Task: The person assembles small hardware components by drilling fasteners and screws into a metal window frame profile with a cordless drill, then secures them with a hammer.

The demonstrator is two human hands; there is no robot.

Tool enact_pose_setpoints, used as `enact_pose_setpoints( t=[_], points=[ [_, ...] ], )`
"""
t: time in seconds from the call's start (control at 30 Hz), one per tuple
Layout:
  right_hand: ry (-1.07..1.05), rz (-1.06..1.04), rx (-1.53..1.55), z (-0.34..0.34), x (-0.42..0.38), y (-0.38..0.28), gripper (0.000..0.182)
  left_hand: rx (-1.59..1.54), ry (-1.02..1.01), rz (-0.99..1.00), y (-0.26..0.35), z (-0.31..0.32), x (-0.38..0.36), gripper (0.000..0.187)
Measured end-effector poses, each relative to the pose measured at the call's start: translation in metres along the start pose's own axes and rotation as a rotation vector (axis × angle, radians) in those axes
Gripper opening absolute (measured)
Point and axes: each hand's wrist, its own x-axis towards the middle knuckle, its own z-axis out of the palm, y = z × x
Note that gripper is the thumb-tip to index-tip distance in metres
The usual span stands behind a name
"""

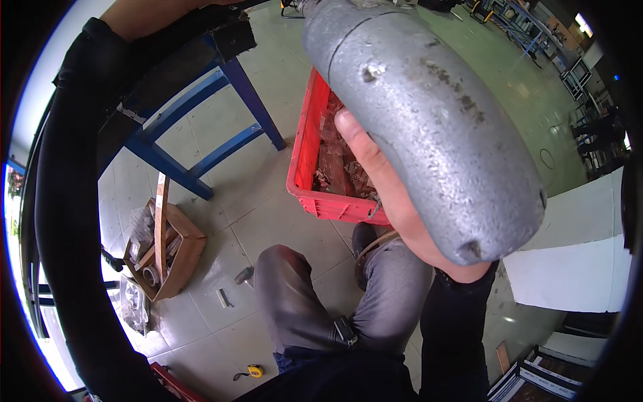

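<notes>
A large grey metal piece (435, 127), rounded and tube-like, fills the upper right of the view close to the camera. Its surface is pitted, with a seam near the upper end, small holes and dark scuffs. My right hand (395, 194) grips it from beneath, thumb along its near side; the other fingers are hidden behind it. At the top left, my left hand (167, 13) reaches over a dark bench top and runs out of the frame. Its fingers cannot be seen, nor whether they touch the metal piece.
A red crate (341, 206) with reddish-brown scraps stands on the tiled floor beyond my knees. Left are a blue-legged bench (251, 100) and a cardboard box (187, 258) of odds and ends. A hammer (245, 275) and a yellow tape measure (254, 370) lie on the floor.
</notes>
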Motion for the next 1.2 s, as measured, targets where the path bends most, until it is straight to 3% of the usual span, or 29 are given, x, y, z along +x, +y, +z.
enact_pose_setpoints(
  t=[0.37,0.7,0.87,1.07,1.13,1.2],
  points=[
    [-0.001,-0.027,-0.021,0.001,0.001,0.006,0.026,0.053,0.074,0.096,0.020,-0.002,-0.023,0.055],
    [0.005,-0.093,-0.046,-0.003,0.003,0.009,0.025,0.007,0.006,-0.038,0.021,-0.006,-0.014,0.053],
    [-0.012,-0.083,-0.046,-0.003,0.003,0.008,0.026,0.063,0.077,0.050,0.025,0.000,-0.024,0.053],
    [0.123,-0.235,0.203,0.019,0.003,0.023,0.036,-0.026,-0.016,-0.021,0.015,-0.007,-0.011,0.053],
    [0.143,-0.240,0.170,0.020,0.003,0.023,0.035,-0.030,-0.028,-0.034,0.015,-0.008,-0.011,0.053],
    [0.154,-0.253,-0.053,0.018,0.002,0.016,0.033,-0.012,-0.019,-0.045,0.007,-0.001,-0.004,0.053]
  ],
)
